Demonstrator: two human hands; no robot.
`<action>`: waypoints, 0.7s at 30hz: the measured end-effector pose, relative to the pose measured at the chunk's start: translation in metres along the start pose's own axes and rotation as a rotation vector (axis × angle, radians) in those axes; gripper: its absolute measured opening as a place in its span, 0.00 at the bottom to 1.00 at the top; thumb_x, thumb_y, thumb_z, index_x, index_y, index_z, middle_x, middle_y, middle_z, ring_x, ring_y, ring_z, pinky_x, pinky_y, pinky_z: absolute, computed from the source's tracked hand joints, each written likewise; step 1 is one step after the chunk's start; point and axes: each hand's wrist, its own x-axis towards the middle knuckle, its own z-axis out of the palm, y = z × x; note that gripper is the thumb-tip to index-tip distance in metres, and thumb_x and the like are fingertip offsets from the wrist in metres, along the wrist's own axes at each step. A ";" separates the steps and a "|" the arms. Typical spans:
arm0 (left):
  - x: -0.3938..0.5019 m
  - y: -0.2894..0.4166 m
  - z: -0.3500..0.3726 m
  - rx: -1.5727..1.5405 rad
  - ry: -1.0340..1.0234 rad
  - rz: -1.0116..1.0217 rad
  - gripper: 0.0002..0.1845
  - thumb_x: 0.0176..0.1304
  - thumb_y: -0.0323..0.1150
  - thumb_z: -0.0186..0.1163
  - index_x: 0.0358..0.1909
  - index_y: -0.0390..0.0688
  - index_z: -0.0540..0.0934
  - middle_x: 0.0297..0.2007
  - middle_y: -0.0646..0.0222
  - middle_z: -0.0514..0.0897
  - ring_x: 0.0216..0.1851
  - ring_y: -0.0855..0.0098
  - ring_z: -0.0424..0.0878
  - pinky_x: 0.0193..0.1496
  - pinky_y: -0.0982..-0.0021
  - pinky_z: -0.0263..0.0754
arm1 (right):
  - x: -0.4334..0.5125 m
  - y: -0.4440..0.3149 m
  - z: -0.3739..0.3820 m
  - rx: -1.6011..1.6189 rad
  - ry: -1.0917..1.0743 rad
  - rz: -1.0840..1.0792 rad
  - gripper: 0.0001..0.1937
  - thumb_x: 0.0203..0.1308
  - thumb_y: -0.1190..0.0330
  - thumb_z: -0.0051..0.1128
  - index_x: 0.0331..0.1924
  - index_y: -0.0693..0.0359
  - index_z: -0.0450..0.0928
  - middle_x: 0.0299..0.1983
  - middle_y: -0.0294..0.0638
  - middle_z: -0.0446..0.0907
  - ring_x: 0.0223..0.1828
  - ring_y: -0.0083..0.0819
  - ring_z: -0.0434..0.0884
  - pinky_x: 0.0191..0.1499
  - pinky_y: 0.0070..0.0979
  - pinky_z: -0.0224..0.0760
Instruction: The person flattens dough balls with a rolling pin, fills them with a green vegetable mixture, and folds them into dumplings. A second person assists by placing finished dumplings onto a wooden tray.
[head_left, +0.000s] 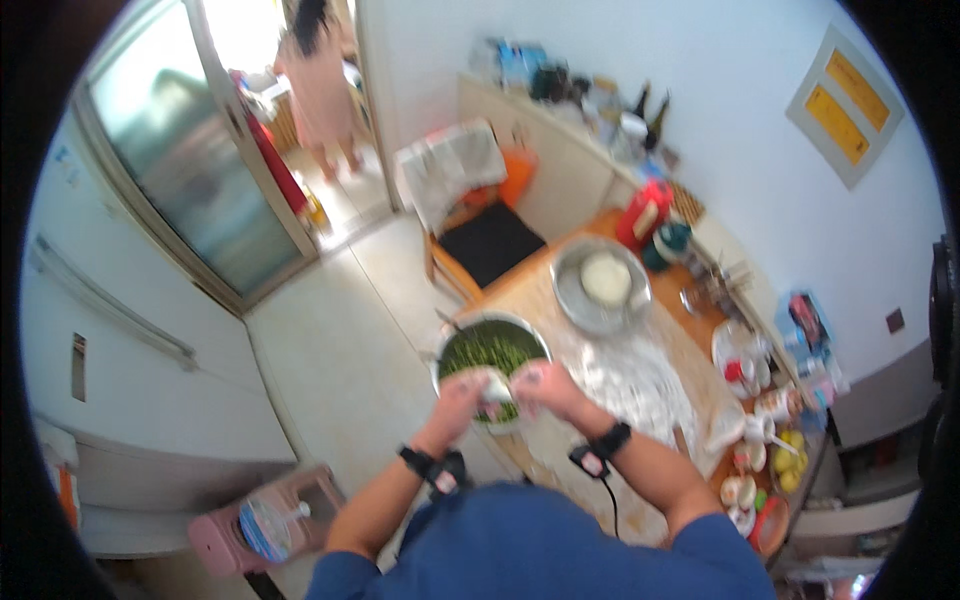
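Observation:
Between my left hand (463, 396) and my right hand (546, 384) is a small white piece of dough (496, 387), pinched from both sides. Both hands are over the near part of a metal bowl (541, 332) of chopped green filling (480, 352). A dark utensil handle (448, 319) leans on that bowl's far rim. Further off on the table stands a steel basin (568, 300) with a round lump of dough (606, 279) in it. White flour (637, 382) is spread over the board to the right of my right hand. Blur hides the exact shape of the piece I hold.
A chair (491, 244) stands beyond the table. A red thermos (643, 214), cups (739, 491) and yellow fruit (789, 461) line the table's right side. At left are a refrigerator (142, 300) and a pink stool (225, 536). Another person (322, 90) stands past the sliding door (187, 165).

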 end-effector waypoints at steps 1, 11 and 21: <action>0.000 0.005 -0.001 -0.013 -0.031 -0.013 0.17 0.81 0.37 0.54 0.54 0.34 0.82 0.42 0.62 0.88 0.34 0.72 0.86 0.38 0.70 0.84 | 0.000 -0.006 0.000 -0.061 0.015 0.001 0.08 0.61 0.71 0.69 0.41 0.67 0.86 0.26 0.40 0.86 0.22 0.25 0.85 0.25 0.25 0.80; 0.009 0.009 0.003 -0.011 -0.039 -0.007 0.17 0.82 0.38 0.53 0.53 0.33 0.81 0.40 0.62 0.88 0.32 0.72 0.86 0.34 0.70 0.84 | 0.003 -0.036 0.004 -0.192 0.005 0.034 0.10 0.64 0.68 0.67 0.42 0.67 0.85 0.28 0.39 0.86 0.24 0.24 0.85 0.25 0.23 0.79; 0.008 0.014 0.011 -0.207 -0.071 0.044 0.18 0.82 0.39 0.54 0.55 0.32 0.81 0.40 0.64 0.87 0.34 0.74 0.84 0.37 0.71 0.82 | -0.015 -0.010 0.000 0.244 0.032 0.120 0.10 0.67 0.67 0.66 0.42 0.67 0.85 0.31 0.39 0.86 0.26 0.25 0.85 0.26 0.23 0.81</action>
